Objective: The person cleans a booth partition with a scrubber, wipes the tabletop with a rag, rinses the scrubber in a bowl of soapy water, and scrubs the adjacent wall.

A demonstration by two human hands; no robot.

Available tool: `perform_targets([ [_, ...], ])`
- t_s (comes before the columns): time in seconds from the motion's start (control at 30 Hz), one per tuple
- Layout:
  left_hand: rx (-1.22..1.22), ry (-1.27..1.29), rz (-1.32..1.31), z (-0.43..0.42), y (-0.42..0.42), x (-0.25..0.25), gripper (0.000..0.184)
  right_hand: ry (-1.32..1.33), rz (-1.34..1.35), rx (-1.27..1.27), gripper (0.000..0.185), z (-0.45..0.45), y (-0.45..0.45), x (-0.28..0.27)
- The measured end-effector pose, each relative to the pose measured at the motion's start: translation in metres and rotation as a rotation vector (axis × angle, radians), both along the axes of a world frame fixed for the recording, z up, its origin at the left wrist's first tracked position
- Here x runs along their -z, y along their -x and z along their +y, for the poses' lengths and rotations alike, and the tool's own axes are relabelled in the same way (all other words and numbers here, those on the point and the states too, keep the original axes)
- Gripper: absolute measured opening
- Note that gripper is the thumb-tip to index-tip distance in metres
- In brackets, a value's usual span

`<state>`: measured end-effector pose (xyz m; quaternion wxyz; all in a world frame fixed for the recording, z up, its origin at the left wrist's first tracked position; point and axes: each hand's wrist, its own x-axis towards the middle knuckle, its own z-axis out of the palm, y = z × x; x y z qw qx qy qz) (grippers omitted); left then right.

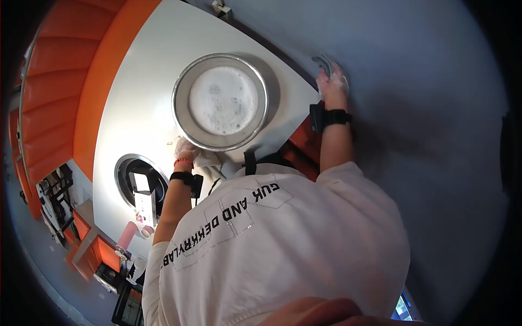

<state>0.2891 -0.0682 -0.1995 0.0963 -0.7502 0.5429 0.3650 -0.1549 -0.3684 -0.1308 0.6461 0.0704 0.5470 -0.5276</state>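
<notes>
My right hand [336, 84], in a clear plastic glove, is raised to the blue-grey wall beyond the table edge. Its fingers are closed on a folded grey cloth [322, 63]. On the white table stands a round metal basin [181, 111] with whitish, foamy liquid [223, 100] in it. My left hand [186, 148], also gloved, is low by the basin's near rim. A pale cloth [206, 158] lies right beside it; the fingers are mostly hidden, so their grip is unclear.
The white table [144, 81] borders an orange padded bench [62, 81]. A round opening with a dark inside [126, 182] is in the tabletop, with a white box [145, 206] at it. A pink cup-like object [128, 234] is nearby. The wall [424, 108] runs along the right.
</notes>
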Motion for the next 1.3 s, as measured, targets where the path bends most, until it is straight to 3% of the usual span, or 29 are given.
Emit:
perform_targets([
  [0.03, -0.017, 0.022, 0.008, -0.001, 0.001, -0.002, 0.034, 0.022, 0.011, -0.087, 0.029, 0.001, 0.011, 0.002],
  [0.13, -0.066, 0.064, 0.087, 0.008, -0.006, 0.005, 0.036, 0.023, -0.037, -0.016, 0.031, -0.007, 0.014, 0.032],
  [0.17, -0.079, 0.074, 0.125, 0.012, -0.009, 0.008, 0.037, -0.128, 0.114, -0.029, 0.024, -0.010, 0.000, 0.023],
  [0.27, -0.228, -0.030, 0.039, -0.008, 0.008, -0.018, 0.037, -0.229, 0.037, -0.079, 0.020, -0.026, 0.001, 0.066],
  [0.3, -0.169, 0.003, 0.031, -0.008, 0.005, -0.014, 0.038, -0.178, -0.041, -0.153, 0.014, -0.031, 0.013, 0.099],
  [0.43, -0.054, 0.026, -0.057, 0.007, -0.005, 0.009, 0.039, -0.265, 0.057, -0.164, 0.009, -0.046, 0.011, 0.147],
  [0.47, -0.054, 0.011, -0.092, 0.005, -0.005, 0.010, 0.039, -0.185, 0.253, -0.349, 0.010, -0.047, 0.011, 0.145],
  [0.6, -0.721, 0.090, 0.346, -0.002, 0.009, -0.009, 0.031, 0.190, 1.057, -1.069, 0.015, -0.039, 0.026, 0.128],
  [0.67, -0.168, 0.165, 0.098, 0.007, -0.003, 0.004, 0.028, 0.431, 1.433, -1.418, 0.019, -0.037, 0.019, 0.124],
  [0.7, -0.118, 0.203, 0.030, 0.013, -0.006, 0.014, 0.026, 0.380, 1.341, -1.299, 0.021, -0.036, 0.031, 0.154],
  [0.73, -0.111, 0.212, -0.024, 0.015, -0.007, 0.019, 0.025, 0.221, 1.115, -1.364, 0.019, -0.047, 0.030, 0.201],
  [0.8, -0.125, 0.123, -0.020, 0.008, -0.004, 0.008, 0.025, -0.253, -0.379, -0.221, 0.018, -0.057, 0.018, 0.156],
  [0.87, -0.158, 0.026, 0.000, 0.010, -0.010, 0.020, 0.038, -0.134, -0.312, -0.181, 0.020, -0.049, -0.009, 0.086],
  [0.9, -0.181, 0.055, 0.007, 0.007, -0.005, 0.010, 0.031, -0.074, -0.279, -0.161, 0.022, -0.044, -0.022, 0.056],
  [1.07, -0.253, 0.023, 0.010, 0.004, -0.006, 0.012, 0.026, 0.245, -0.604, -0.319, 0.025, -0.052, -0.036, -0.040],
  [1.13, -0.146, 0.028, -0.002, 0.009, -0.011, 0.019, 0.026, 0.301, -0.622, -0.331, 0.026, -0.051, -0.038, -0.043],
  [1.17, -0.310, 0.067, -0.012, 0.012, -0.010, 0.029, 0.029, 0.324, -0.587, -0.352, 0.026, -0.054, -0.039, -0.033],
  [1.2, -0.288, 0.072, -0.012, 0.011, -0.009, 0.027, 0.031, 0.345, -0.549, -0.372, 0.026, -0.054, -0.041, -0.026],
  [1.23, -0.266, 0.075, -0.010, 0.010, -0.009, 0.025, 0.032, 0.203, -0.397, -0.321, 0.024, -0.052, -0.045, -0.017],
  [1.3, -0.222, 0.080, -0.005, 0.008, -0.006, 0.019, 0.035, 0.093, -0.351, -0.235, 0.020, -0.054, -0.056, 0.012],
])
